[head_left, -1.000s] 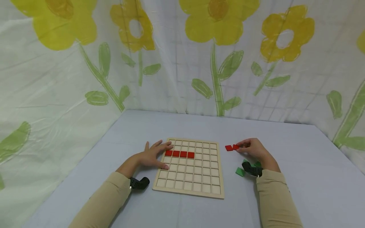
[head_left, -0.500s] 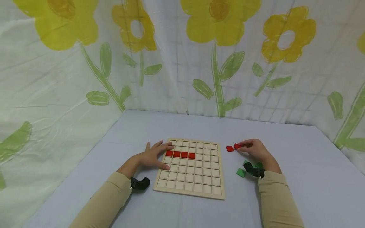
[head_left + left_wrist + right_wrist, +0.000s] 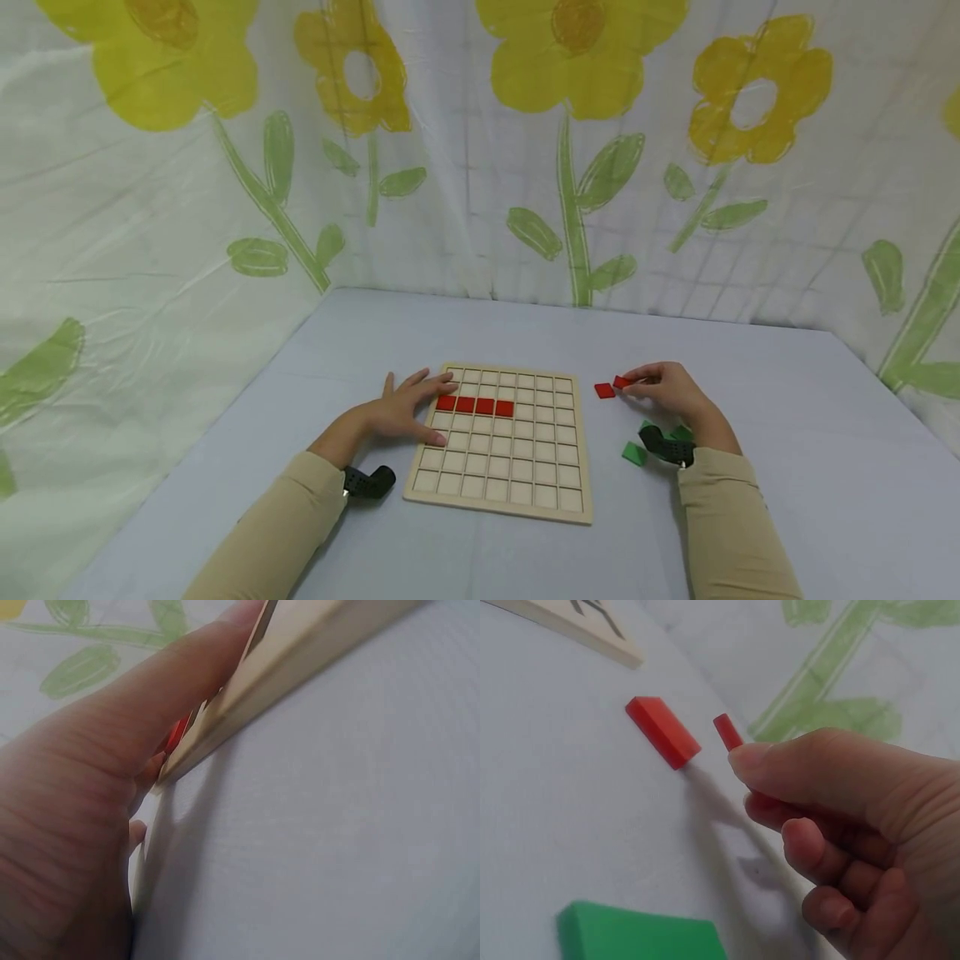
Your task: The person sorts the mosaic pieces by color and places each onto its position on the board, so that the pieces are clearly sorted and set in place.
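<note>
Table [image 3: 517,327]: flat, pale surface; far edge runs along the hanging sheet.
Sheet [image 3: 457,208]: white, creased, printed with yellow flowers and green leaves.
Held red tile [image 3: 726,729]: lifted off the table, to the right of the grid board [image 3: 495,509].
Tile axis: square piece, seen edge-on in the right wrist view; thin edge slants from the pinch toward upper left.
Right hand [image 3: 666,388]: grasping the held red tile between thumb and fingers.
Left hand [image 3: 397,415]: released; fingers spread, resting across the board's left edge.
Red row [image 3: 484,407]: 4 tiles in the 4 leftmost cells, 3rd row from the far edge.
Loose red tile [image 3: 604,391]: flat on the table, just beside the held red tile.
Green tiles [image 3: 633,453]: nearer the person, partly hidden by the right wrist camera [image 3: 663,447].
Clearance: a table strip separates the board's right edge from the loose red tile.
</note>
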Motion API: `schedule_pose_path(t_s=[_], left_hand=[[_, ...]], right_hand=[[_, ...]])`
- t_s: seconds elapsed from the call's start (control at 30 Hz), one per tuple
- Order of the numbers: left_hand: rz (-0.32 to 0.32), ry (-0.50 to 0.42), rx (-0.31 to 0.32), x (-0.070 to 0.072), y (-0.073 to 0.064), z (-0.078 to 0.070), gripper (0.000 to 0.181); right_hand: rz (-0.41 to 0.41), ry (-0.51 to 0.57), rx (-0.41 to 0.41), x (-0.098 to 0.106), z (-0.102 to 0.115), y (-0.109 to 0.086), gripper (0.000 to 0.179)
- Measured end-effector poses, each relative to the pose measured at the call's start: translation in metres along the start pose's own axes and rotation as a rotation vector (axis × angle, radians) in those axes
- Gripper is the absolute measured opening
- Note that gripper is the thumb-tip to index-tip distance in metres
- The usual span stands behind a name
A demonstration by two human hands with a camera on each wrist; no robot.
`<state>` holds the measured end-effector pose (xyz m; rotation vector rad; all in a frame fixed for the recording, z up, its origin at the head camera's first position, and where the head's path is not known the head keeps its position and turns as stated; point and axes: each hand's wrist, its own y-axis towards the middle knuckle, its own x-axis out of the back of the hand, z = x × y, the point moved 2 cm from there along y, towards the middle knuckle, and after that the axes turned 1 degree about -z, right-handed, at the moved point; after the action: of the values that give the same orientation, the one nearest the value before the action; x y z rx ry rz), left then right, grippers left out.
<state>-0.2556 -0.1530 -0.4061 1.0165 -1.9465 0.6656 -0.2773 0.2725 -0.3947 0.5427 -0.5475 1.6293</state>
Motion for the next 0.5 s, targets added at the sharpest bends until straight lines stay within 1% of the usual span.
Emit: schedule_pose_path(t_s=[0.13, 0.23, 0.5], left_hand=[[0.006, 0.004, 0.008, 0.000, 0.001, 0.000, 0.084], [0.011, 0.009, 0.015, 0.000, 0.001, 0.001, 0.084], [0.012, 0.013, 0.014, -0.001, 0.001, 0.001, 0.086]], right_hand=[[0.007, -0.007, 0.010, 0.002, 0.002, 0.002, 0.042], [0.011, 0.001, 0.031, 0.003, 0.007, 0.002, 0.043], [0.051, 0.029, 0.078, 0.000, 0.031, -0.002, 0.043]])
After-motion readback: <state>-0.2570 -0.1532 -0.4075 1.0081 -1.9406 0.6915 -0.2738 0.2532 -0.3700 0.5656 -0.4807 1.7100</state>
